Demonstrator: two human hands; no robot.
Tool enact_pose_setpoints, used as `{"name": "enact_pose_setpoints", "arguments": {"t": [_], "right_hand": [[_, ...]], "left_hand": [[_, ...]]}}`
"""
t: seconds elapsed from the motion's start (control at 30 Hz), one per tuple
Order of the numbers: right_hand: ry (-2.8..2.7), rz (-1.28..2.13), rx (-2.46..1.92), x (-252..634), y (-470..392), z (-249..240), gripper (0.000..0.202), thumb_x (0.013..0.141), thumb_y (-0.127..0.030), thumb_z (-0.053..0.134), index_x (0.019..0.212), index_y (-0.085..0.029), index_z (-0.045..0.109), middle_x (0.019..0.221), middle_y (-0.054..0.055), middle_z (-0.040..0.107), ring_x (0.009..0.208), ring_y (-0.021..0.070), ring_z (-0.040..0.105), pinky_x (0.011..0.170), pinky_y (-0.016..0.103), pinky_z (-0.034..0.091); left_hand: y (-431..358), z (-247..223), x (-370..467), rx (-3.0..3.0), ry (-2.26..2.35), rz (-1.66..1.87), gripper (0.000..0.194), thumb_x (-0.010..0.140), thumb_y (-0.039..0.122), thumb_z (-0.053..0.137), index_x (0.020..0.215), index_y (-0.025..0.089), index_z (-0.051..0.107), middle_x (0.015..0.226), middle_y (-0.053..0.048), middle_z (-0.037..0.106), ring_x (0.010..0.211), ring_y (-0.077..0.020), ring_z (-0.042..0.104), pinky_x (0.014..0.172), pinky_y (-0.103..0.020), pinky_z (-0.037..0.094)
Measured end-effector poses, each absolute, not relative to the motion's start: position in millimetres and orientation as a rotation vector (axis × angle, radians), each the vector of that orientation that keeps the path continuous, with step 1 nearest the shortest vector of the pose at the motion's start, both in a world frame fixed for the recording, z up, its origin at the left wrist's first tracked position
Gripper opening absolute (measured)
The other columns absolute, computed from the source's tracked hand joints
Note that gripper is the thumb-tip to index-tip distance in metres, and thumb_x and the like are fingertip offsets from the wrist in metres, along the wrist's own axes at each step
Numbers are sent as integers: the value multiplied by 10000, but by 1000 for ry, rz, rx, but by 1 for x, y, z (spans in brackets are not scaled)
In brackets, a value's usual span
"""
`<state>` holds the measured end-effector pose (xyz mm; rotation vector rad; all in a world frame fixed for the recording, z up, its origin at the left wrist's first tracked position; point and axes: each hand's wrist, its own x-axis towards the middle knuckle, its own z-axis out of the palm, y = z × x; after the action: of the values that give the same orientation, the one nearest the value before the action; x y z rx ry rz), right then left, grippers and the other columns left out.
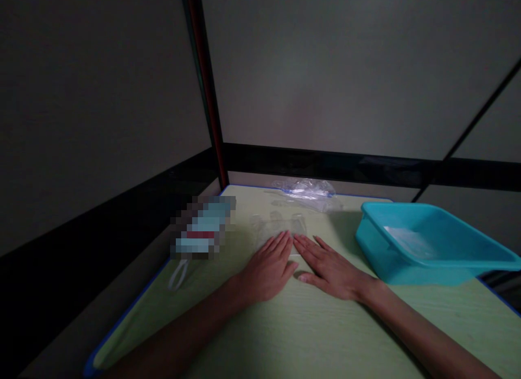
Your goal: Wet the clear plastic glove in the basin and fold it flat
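Note:
A thin clear plastic bag (pixel 280 225) lies flat on the table, its two handle-like ends pointing away from me. My left hand (pixel 271 267) rests palm down on its near part, fingers stretched out. Beside it, my right hand (pixel 329 266) also lies flat, fingers extended and tips close to the left fingertips at the bag's near right side. Both hands cover part of the bag, so its near edge is mostly hidden.
Crumpled clear plastic (pixel 311 194) lies at the table's back edge. A turquoise basin (pixel 448 270) stands at the right with a flat pale sheet (pixel 409 242) inside. At the left is a pixelated item (pixel 203 227) with a white loop (pixel 178 275). Walls border the pale green table (pixel 301 335).

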<state>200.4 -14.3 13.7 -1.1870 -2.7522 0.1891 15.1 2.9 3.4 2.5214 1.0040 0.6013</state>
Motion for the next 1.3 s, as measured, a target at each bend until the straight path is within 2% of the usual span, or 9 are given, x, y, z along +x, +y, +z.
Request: {"name": "enact_pose_setpoints", "arguments": {"t": [0.27, 0.47, 0.6, 0.73, 0.87, 0.93, 1.07, 1.2, 1.3], "right_hand": [[-2782, 191, -1221, 201, -13, 13, 666, 829, -521, 238, 1327, -110, 75, 1363, 137, 115, 1250, 200, 82, 1012, 434, 106], [-2749, 216, -1209, 200, -14, 11, 669, 822, -521, 268, 1328, -121, 88, 1363, 131, 139, 1245, 217, 117, 1010, 439, 114], [-2707, 213, -1196, 201, -14, 14, 638, 827, -498, 293, 1327, -145, 116, 1361, 118, 162, 1243, 213, 137, 1005, 435, 141], [-2635, 166, -1212, 206, -13, 22, 544, 835, -456, 318, 1294, -168, 262, 1333, 93, 275, 1211, 211, 252, 999, 419, 191], [-2432, 189, -1287, 212, -12, 26, 406, 856, -392, 300, 1165, -183, 460, 1203, 73, 477, 1094, 199, 430, 936, 371, 332], [-2361, 216, -1313, 214, -10, 25, 387, 862, -377, 290, 1125, -182, 496, 1154, 73, 518, 1059, 200, 462, 904, 363, 370], [-2373, 229, -1315, 218, -4, 17, 418, 860, -388, 292, 1181, -168, 445, 1194, 82, 481, 1100, 204, 420, 932, 373, 336], [-2441, 207, -1331, 223, 2, 11, 478, 847, -429, 303, 1235, -161, 379, 1278, 95, 380, 1177, 211, 314, 970, 391, 270], [-2470, 222, -1336, 223, 6, 9, 485, 844, -450, 296, 1241, -181, 370, 1290, 88, 364, 1195, 220, 279, 973, 422, 246]], "left_hand": [[5, -1, 6, 2529, 1155, 564, 513, 819, 380, 349, 1253, 108, 311, 1339, -121, 247, 1247, -218, 148, 1007, -365, 60], [10, -6, -2, 2559, 1343, 523, 589, 810, 438, 332, 1244, 41, 306, 1338, -183, 211, 1247, -251, 134, 997, -397, 86], [11, -7, -5, 2602, 1382, 507, 606, 800, 462, 336, 1256, 67, 282, 1346, -172, 196, 1249, -252, 120, 992, -429, 90], [12, -1, -7, 2690, 1308, 554, 583, 806, 444, 337, 1263, 88, 270, 1355, -144, 193, 1253, -224, 115, 1007, -405, 63], [16, 2, -7, 2631, 1333, 605, 508, 814, 377, 343, 1243, 106, 310, 1342, -130, 243, 1249, -212, 144, 1013, -385, 66], [20, 1, -8, 2571, 1341, 652, 465, 817, 344, 344, 1225, 121, 334, 1331, -123, 274, 1243, -209, 169, 1011, -386, 67], [29, 0, -12, 2490, 1425, 702, 409, 809, 299, 353, 1179, 127, 379, 1299, -128, 337, 1223, -218, 229, 1006, -401, 74], [34, 0, -15, 2472, 1537, 728, 370, 801, 262, 340, 1135, 122, 413, 1224, -143, 426, 1167, -239, 327, 989, -407, 146], [34, 2, -17, 2442, 1559, 787, 337, 787, 248, 359, 1098, 153, 443, 1154, -121, 489, 1114, -244, 386, 972, -403, 197]]}}
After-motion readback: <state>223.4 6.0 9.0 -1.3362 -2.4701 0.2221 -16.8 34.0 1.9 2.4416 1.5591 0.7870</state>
